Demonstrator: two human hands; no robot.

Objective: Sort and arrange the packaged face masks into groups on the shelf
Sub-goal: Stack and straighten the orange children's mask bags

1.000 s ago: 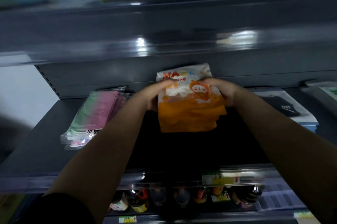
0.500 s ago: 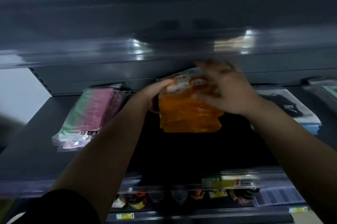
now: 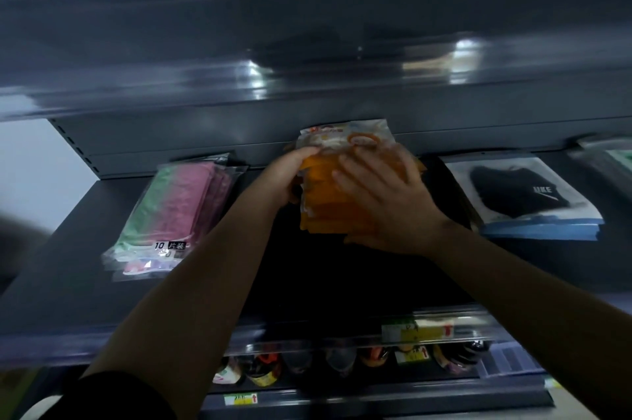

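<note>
A stack of orange mask packs (image 3: 321,194) with white printed tops lies at the back middle of the dark shelf (image 3: 68,269). My left hand (image 3: 285,176) grips the stack's left edge, fingers curled over it. My right hand (image 3: 386,200) lies flat on top of the stack with fingers spread, pressing it down. A pile of pink and green mask packs (image 3: 171,214) rests on the shelf to the left. A pile of black mask packs (image 3: 519,197) with blue-edged wrappers sits to the right.
More packs (image 3: 612,159) show at the far right edge, blurred. The upper shelf (image 3: 307,60) hangs low over the stack. Below the shelf's front rail with its price labels (image 3: 420,330) stands a row of bottles (image 3: 263,368).
My right hand moved from the stack's right side onto its top and now lies flat. The stack slid back toward the rear wall. The view tilted slightly.
</note>
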